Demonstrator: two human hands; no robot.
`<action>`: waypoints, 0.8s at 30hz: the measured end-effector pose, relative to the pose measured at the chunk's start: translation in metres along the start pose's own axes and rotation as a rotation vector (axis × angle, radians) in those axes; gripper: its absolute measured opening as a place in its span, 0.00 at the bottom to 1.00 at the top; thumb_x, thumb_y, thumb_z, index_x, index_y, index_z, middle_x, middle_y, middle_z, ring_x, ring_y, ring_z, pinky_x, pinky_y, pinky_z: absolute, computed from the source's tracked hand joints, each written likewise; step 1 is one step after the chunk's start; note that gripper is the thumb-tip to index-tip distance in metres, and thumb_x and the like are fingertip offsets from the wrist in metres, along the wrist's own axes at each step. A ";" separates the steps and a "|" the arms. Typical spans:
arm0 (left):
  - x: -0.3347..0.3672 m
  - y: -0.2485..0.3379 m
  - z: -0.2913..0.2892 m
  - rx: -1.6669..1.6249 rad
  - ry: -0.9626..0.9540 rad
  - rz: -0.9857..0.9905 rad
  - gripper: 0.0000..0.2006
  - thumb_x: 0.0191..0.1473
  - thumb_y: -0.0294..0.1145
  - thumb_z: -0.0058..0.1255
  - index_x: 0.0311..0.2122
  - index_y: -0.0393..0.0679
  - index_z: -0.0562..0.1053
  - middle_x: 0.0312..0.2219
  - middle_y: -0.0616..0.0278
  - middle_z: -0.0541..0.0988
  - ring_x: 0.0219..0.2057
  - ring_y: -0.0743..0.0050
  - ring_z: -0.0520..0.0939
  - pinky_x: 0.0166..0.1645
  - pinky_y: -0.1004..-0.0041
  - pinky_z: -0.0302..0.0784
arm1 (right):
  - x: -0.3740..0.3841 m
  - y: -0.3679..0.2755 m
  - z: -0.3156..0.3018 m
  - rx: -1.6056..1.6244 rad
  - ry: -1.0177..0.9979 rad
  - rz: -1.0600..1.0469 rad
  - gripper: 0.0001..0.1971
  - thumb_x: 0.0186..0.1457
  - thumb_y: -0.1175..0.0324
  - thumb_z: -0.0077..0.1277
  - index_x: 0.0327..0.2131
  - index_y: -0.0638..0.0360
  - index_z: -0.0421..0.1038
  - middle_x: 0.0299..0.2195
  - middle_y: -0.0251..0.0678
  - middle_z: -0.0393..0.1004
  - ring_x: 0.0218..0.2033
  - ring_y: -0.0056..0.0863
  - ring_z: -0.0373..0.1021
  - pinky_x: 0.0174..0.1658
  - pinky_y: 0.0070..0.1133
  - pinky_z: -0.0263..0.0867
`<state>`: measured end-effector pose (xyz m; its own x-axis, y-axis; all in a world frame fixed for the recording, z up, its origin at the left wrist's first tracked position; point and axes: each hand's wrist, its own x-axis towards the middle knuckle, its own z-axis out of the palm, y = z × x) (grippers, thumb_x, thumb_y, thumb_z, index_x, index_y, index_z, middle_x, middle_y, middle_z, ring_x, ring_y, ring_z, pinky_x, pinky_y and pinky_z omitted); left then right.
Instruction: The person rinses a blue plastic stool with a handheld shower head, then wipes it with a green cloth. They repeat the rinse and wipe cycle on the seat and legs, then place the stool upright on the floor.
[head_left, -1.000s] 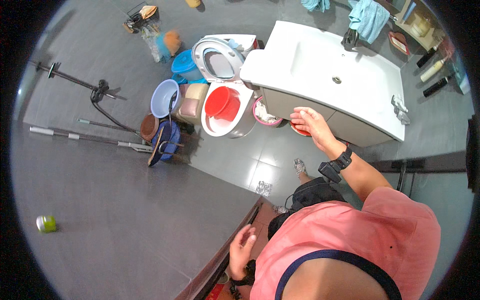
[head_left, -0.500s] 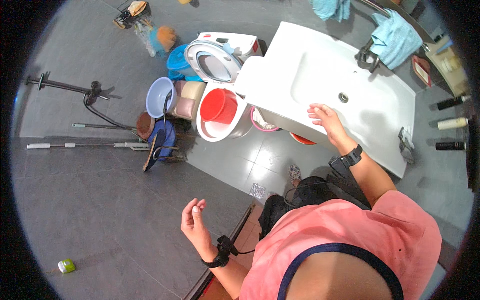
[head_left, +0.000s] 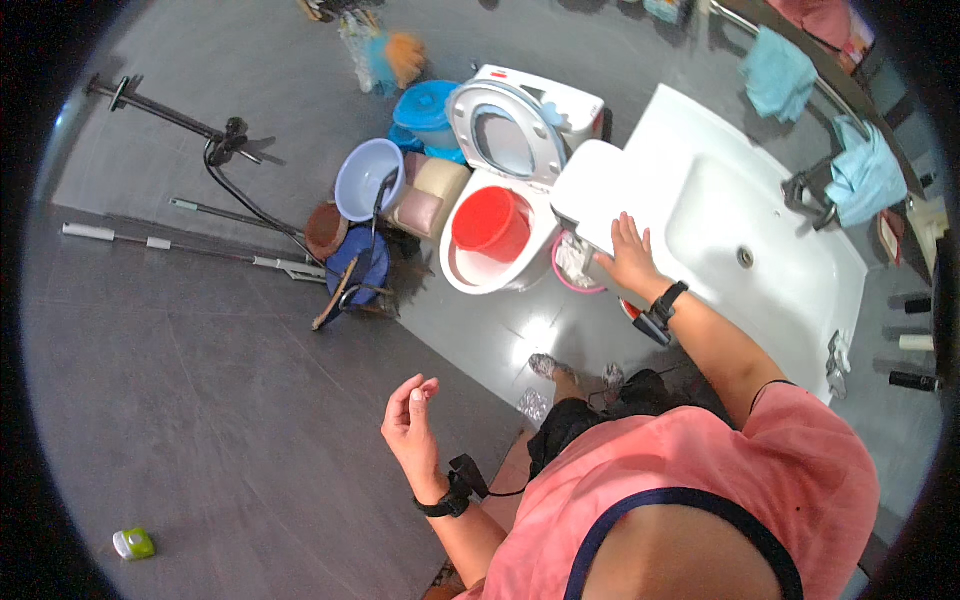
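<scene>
My right hand (head_left: 632,264), fingers spread and palm down, is at the front left edge of the white washbasin (head_left: 650,150); whether it touches the rim I cannot tell. Nothing is in it. Lower left, my left hand (head_left: 408,418) hangs in the air over the grey tiles, fingers loosely curled and apart, holding nothing. Ahead stands a white toilet (head_left: 462,272) with its lid and seat (head_left: 558,150) raised. A red bucket (head_left: 484,222) sits in the bowl opening. Between toilet and washbasin is a pink-rimmed bin (head_left: 574,286) with white contents.
Left of the toilet stand a light blue basin (head_left: 362,180), a blue lidded bucket (head_left: 425,110) and a dark blue bucket (head_left: 372,262). Long-handled poles (head_left: 200,252) lean there. Light blue towels (head_left: 780,72) hang by the black tap (head_left: 808,200). A green-and-white item (head_left: 134,544) is lower left.
The view has shifted, and I stand nearer the toilet. My right hand has moved from over the basin to its left edge, fingers spreading. My left hand remains raised and empty.
</scene>
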<state>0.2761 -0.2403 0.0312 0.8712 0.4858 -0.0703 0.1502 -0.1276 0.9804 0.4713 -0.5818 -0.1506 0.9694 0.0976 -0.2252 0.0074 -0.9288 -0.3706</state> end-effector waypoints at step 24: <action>0.237 -0.073 -0.079 -0.167 0.050 -0.189 0.12 0.61 0.31 0.46 0.45 0.36 0.73 0.36 0.56 0.80 0.37 0.72 0.80 0.46 0.72 0.76 | 0.111 -0.104 0.001 0.934 0.038 0.099 0.21 0.60 0.61 0.48 0.52 0.64 0.67 0.46 0.41 0.73 0.45 0.28 0.70 0.50 0.23 0.64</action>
<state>0.4348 -0.0477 -0.0422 0.8100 0.5305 -0.2500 0.2251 0.1123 0.9678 0.5775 -0.4741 -0.1379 0.9625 0.0065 -0.2711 -0.2596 -0.2673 -0.9280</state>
